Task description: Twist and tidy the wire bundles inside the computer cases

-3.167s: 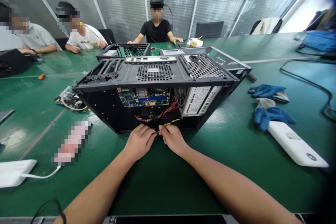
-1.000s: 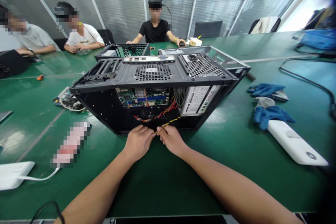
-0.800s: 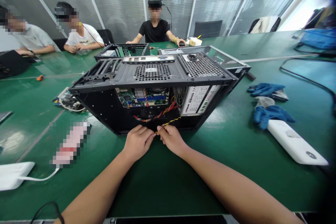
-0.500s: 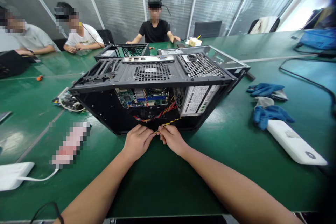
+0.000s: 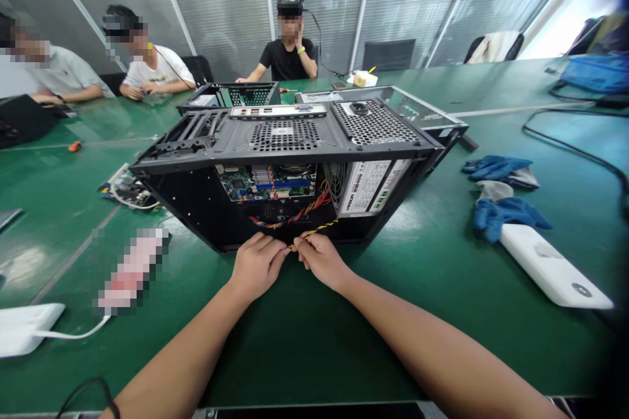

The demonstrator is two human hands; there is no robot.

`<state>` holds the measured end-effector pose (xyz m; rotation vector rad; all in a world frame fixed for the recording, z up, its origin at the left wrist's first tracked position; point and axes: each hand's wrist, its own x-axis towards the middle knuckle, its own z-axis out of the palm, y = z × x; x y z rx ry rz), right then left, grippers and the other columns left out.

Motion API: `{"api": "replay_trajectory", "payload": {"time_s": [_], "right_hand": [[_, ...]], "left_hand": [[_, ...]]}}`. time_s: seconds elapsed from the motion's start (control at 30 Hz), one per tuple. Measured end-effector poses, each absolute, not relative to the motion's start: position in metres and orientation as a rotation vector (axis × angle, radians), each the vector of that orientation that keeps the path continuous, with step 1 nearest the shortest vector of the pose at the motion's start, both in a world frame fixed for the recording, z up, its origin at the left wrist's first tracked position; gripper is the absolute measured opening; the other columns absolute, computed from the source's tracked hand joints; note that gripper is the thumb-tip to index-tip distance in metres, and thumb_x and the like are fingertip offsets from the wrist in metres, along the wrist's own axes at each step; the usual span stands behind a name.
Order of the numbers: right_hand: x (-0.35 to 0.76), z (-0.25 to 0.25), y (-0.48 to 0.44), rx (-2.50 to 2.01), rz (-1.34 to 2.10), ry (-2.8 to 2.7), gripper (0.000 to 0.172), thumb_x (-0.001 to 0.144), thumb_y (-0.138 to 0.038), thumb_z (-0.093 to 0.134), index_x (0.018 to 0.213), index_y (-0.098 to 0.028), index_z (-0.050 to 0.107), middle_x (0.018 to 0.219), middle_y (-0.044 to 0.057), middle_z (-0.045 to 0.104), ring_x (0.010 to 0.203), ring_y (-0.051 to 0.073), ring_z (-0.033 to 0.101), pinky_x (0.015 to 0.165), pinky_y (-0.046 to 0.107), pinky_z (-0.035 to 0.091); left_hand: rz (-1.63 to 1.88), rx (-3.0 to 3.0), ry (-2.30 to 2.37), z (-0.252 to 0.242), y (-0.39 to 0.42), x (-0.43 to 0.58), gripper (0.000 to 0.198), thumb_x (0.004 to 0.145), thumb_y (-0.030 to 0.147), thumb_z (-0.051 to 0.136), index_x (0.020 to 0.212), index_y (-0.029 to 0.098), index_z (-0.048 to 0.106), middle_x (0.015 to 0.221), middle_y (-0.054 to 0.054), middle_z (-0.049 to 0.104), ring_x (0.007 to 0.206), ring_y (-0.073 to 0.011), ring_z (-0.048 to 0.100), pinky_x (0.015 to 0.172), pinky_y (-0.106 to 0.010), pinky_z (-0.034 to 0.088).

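A black computer case [image 5: 226,150] stands in front of me on the green table, its open side facing me. Inside it are a motherboard [image 5: 268,182], a power supply [image 5: 371,188] and a bundle of red and mixed-colour wires [image 5: 307,209]. From the power supply's lower corner a twisted yellow and black cable [image 5: 322,228] runs down to my hands. My left hand [image 5: 258,265] pinches this cable at the case's lower edge. Close beside it, my right hand [image 5: 322,258] also pinches the cable, fingers curled. The cable's end is hidden by my fingers.
Blue gloves [image 5: 506,209] and a white power bank [image 5: 555,268] lie to the right. On the left are a blurred-out phone [image 5: 132,268], a white device [image 5: 29,327] with a cable, and a circuit board [image 5: 130,190]. Another case [image 5: 432,118] stands behind; people sit across the table.
My hands stay on the cable, with only a slight shift of the right fingers. Across the table, the person in black has raised a hand to the head.
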<state>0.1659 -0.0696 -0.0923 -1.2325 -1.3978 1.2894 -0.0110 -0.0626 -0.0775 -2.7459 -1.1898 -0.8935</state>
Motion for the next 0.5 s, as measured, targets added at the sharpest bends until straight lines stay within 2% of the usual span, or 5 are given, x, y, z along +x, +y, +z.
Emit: {"api": "replay_trajectory", "payload": {"time_s": [0.27,0.5], "right_hand": [[0.1669,-0.0884,-0.0689,-1.274,1.329,-1.321,0.031,0.087,-0.039,0.053,0.068,-0.015,0.056,0.054,-0.003,0.049,0.042,0.008,0.045,0.044,0.022,0.036],[0.1685,-0.0906,-0.067,-1.203,1.268,-1.423,0.036,0.089,-0.035,0.049,0.058,-0.017,0.05,0.059,-0.002,0.049,0.045,0.007,0.045,0.048,0.022,0.036]], "left_hand": [[-1.001,-2.708,-1.14,-0.0797,-0.0611,-0.0123,0.014,0.092,0.027,0.055,0.087,0.017,0.064,0.077,-0.004,0.066,0.068,-0.0158,0.054,0.067,-0.03,0.045],[-0.928,-2.728,-1.19,-0.0799,-0.0621,-0.0098,0.016,0.093,0.025,0.051,0.086,0.016,0.062,0.075,-0.004,0.064,0.069,-0.0163,0.053,0.068,-0.03,0.043]]}}
